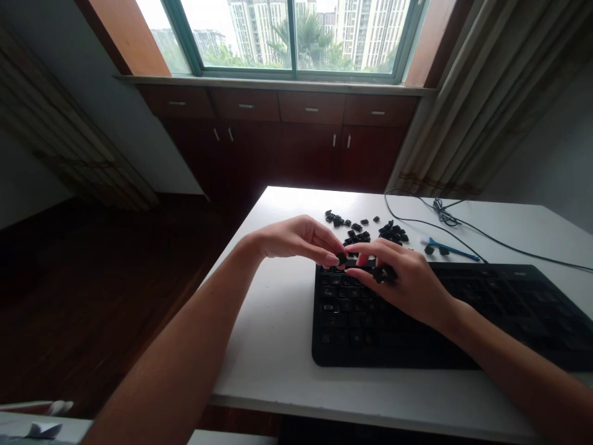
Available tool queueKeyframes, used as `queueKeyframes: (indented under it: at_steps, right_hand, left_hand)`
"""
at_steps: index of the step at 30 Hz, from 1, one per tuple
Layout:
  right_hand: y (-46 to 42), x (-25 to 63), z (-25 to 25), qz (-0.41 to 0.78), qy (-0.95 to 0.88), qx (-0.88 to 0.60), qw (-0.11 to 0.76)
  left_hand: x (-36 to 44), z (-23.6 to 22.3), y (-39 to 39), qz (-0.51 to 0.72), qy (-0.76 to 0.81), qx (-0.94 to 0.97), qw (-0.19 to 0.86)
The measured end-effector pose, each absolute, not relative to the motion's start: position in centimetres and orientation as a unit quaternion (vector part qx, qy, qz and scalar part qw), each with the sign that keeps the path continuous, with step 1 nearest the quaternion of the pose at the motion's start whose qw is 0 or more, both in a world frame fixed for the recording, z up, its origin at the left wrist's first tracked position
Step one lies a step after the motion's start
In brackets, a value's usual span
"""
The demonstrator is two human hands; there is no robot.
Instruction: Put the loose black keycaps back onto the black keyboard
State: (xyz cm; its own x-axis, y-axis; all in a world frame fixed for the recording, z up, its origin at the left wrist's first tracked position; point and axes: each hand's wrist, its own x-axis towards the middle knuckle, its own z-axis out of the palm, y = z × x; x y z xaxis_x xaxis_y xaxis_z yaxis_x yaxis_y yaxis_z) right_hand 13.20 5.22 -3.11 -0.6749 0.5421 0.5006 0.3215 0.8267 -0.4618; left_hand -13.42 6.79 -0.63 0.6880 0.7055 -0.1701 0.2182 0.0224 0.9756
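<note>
A black keyboard [445,321] lies on a white table [278,334]. Both hands meet over its top left corner. My left hand [296,238] pinches a small black keycap [341,257] between thumb and fingertips. My right hand [401,278] is curled, its fingertips touching the same keycap, with several more black keycaps bunched under its fingers. A scatter of loose black keycaps [365,230] lies on the table just behind the hands.
A blue tool [451,249] lies behind the keyboard beside two keycaps. A black cable [445,216] loops across the back of the table. Beyond stand dark wooden cabinets [287,136] under a window, with a curtain [486,105] at right. Dark floor lies left of the table.
</note>
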Motion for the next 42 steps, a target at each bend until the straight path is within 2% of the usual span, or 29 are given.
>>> queueKeyframes:
  at_steps: [8, 22, 42]
  right_hand:
    - [4.7, 13.2, -3.4, 0.183, -0.895, -0.209, 0.350]
    - [4.4, 12.6, -3.6, 0.178, -0.887, -0.207, 0.372]
    - [4.4, 12.3, -3.6, 0.175, -0.869, -0.224, 0.404]
  left_hand:
    - [-12.5, -1.1, 6.8, 0.205, 0.321, 0.639, 0.668]
    - [-12.7, -0.9, 6.7, 0.187, 0.332, 0.668, 0.639]
    - [-11.9, -1.3, 6.6, 0.188, 0.302, 0.656, 0.665]
